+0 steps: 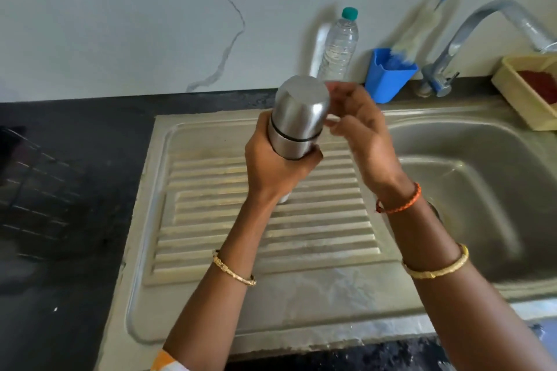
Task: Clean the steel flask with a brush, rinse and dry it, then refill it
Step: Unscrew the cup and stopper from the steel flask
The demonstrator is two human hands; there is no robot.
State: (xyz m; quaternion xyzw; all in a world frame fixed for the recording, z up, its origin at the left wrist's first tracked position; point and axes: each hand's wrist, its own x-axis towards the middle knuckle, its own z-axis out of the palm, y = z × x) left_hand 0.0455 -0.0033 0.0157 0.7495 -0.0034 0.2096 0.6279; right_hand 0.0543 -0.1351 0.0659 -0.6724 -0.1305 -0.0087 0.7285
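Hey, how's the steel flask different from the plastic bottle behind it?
The steel flask is opaque brushed metal; the plastic bottle is clear. The flask is held over the drainboard by the left hand, with the right hand at its cap; the bottle stands untouched by the wall. The flask's cap is steel, the bottle's green. Both are capped.

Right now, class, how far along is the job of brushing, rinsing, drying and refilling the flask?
Nothing looks done: the steel flask has its cap on. In hand: the left hand grips its body over the draining board, while the right hand is at the cap. Left: brushing, as the bottle brush stands in its blue holder; rinsing at the tap, drying and refilling.
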